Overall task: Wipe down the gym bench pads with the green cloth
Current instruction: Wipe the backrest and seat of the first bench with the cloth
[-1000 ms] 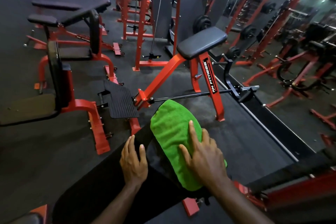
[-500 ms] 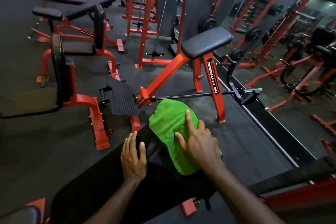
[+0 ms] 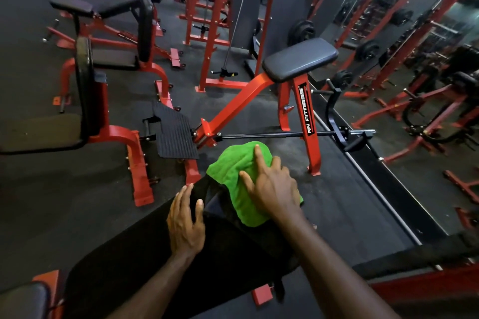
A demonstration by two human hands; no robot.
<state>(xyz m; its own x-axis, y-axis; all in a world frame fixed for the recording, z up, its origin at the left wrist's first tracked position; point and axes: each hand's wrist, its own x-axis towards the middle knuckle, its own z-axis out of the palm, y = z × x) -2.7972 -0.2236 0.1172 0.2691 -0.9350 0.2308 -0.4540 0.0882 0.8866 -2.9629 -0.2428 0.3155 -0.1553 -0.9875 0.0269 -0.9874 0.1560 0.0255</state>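
Note:
A long black bench pad [image 3: 134,264] runs from the lower left up to the middle of the view. The green cloth [image 3: 234,176] is draped over its far end. My right hand [image 3: 272,186] presses flat on the cloth, index finger stretched toward the cloth's far edge. My left hand [image 3: 185,223] rests flat on the bare pad just left of the cloth, fingers straight.
A red T-bar row machine with a black chest pad [image 3: 299,58] stands just beyond the bench, with a ribbed black footplate [image 3: 176,134] to its left. Other red benches with black pads [image 3: 83,88] are on the left. Racks and a mirror wall [image 3: 404,33] fill the right.
My right hand has slid the cloth up along the pad's far end and bunched it shorter. My left hand has stayed in place on the pad.

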